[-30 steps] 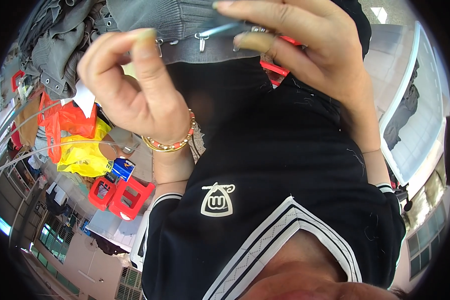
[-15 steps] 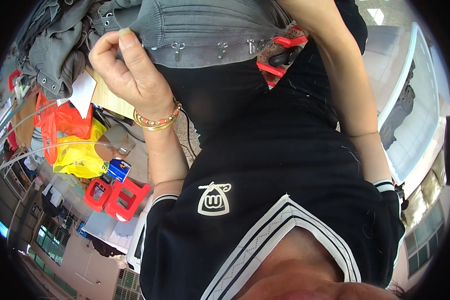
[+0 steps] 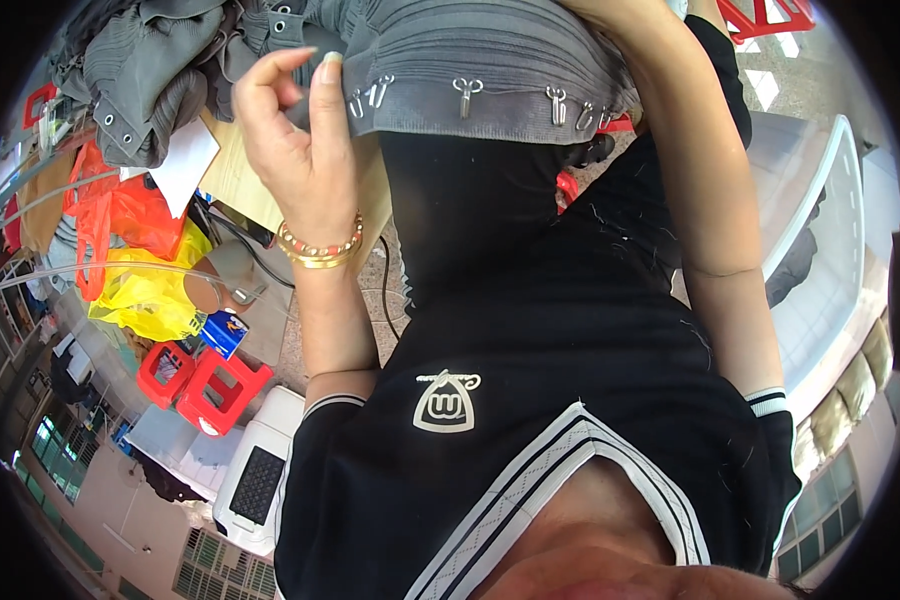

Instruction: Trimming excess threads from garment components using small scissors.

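A grey ribbed garment (image 3: 490, 50) is stretched across the top of the view, above my lap. Metal hooks (image 3: 467, 97) run in a row along its plain lower band. My left hand (image 3: 305, 140), wearing bracelets, is raised at the band's left end. Its thumb points up and its index finger is spread from it; the finger is slightly blurred, and nothing shows between them. My right hand (image 3: 610, 10) reaches the garment's right side at the top edge. Its fingers are out of sight.
More grey garments with metal eyelets (image 3: 155, 80) are heaped at the upper left on a wooden surface (image 3: 238, 185). Red (image 3: 150, 215) and yellow (image 3: 150, 295) plastic bags and a red stool (image 3: 220, 390) are on the left. A translucent bin (image 3: 835, 250) stands at the right.
My left hand has shifted right, and its thumb and index finger have come apart. The hooked band now sits farther right and covers more of the red thing behind it.
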Tool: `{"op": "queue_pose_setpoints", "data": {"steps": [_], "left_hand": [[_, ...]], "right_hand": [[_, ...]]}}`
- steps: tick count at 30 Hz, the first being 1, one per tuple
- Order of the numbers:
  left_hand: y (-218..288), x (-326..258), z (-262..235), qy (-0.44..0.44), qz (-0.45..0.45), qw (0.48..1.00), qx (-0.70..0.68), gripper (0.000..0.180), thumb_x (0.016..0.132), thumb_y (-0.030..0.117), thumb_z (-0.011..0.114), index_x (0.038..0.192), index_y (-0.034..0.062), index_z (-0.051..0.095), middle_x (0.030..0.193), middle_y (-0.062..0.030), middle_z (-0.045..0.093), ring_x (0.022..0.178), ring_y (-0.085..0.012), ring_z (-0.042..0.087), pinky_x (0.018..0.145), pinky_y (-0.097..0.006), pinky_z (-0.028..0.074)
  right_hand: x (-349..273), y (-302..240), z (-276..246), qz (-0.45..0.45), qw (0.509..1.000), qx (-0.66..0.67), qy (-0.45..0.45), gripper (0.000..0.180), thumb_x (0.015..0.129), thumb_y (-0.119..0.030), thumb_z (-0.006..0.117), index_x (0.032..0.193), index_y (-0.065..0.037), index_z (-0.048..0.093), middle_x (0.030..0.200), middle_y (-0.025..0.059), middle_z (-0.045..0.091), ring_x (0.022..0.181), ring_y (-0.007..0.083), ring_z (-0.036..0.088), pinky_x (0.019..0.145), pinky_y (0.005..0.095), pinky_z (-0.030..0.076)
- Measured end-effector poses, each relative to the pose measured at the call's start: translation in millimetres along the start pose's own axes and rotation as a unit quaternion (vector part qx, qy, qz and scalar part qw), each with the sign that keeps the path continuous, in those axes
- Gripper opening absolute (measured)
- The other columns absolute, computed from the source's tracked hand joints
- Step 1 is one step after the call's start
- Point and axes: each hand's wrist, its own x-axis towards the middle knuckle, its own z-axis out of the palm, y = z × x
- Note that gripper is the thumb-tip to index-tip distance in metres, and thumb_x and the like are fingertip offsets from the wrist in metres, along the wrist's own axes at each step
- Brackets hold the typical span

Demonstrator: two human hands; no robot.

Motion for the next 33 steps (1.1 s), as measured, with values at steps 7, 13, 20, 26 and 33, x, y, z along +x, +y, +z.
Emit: {"op": "queue_pose_setpoints", "data": {"steps": [7, 13, 20, 26, 33], "left_hand": [[54.5, 19.9, -22.8, -0.145, 0.215, 0.965, -0.038, 0.026, 0.079, -0.004, 0.072, 0.105, -0.0023, 0.066, 0.111, -0.0135, 0.057, 0.101, -0.0216, 0.057, 0.091, -0.031, 0.044], [60.0, 36.2, -31.6, -0.267, 0.152, 0.95, -0.064, 0.026, 0.075, -0.004, 0.075, 0.099, -0.0013, 0.065, 0.103, -0.0124, 0.061, 0.094, -0.0206, 0.059, 0.087, -0.03, 0.045], [70.9, 50.2, -31.0, -0.313, 0.14, 0.938, -0.059, 0.022, 0.075, -0.004, 0.075, 0.094, -0.0007, 0.064, 0.099, -0.0103, 0.061, 0.093, -0.0189, 0.06, 0.085, -0.028, 0.045], [82.3, 64.5, -36.4, -0.379, 0.143, 0.914, 0.002, 0.017, 0.077, -0.003, 0.074, 0.091, 0.0, 0.065, 0.097, -0.0086, 0.06, 0.09, -0.0175, 0.059, 0.083, -0.028, 0.044], [87.3, 70.3, -35.4, -0.402, 0.181, 0.897, 0.044, 0.014, 0.078, -0.002, 0.074, 0.09, 0.0006, 0.066, 0.094, -0.0083, 0.06, 0.089, -0.0178, 0.059, 0.081, -0.028, 0.044]], "right_hand": [[-24.6, -14.4, -9.2, 0.049, 0.996, -0.033, 0.063, 0.025, 0.094, -0.011, 0.066, 0.114, 0.001, 0.059, 0.084, -0.0016, 0.065, 0.073, 0.0024, 0.057, 0.063, 0.0158, 0.043], [-61.9, -28.6, -11.5, -0.038, 0.986, 0.151, 0.056, 0.034, 0.089, -0.002, 0.069, 0.121, 0.003, 0.058, 0.084, -0.0027, 0.062, 0.07, 0.0007, 0.053, 0.06, 0.0144, 0.038], [-94.1, -45.5, -6.9, 0.018, 0.979, -0.165, 0.122, 0.043, 0.075, 0.001, 0.078, 0.116, 0.001, 0.063, 0.079, -0.0066, 0.042, 0.068, 0.0031, 0.039, 0.059, 0.0177, 0.027], [-98.4, -57.5, 0.5, 0.052, 0.96, -0.25, 0.116, 0.047, 0.069, 0.004, 0.079, 0.114, 0.0, 0.065, 0.08, -0.0052, 0.04, 0.071, 0.0052, 0.04, 0.061, 0.0186, 0.029], [-102.1, -49.9, -1.1, -0.017, 0.988, -0.142, 0.056, 0.042, 0.078, 0.004, 0.075, 0.117, 0.006, 0.061, 0.095, 0.006, 0.063, 0.077, 0.0066, 0.057, 0.067, 0.0201, 0.044]]}}
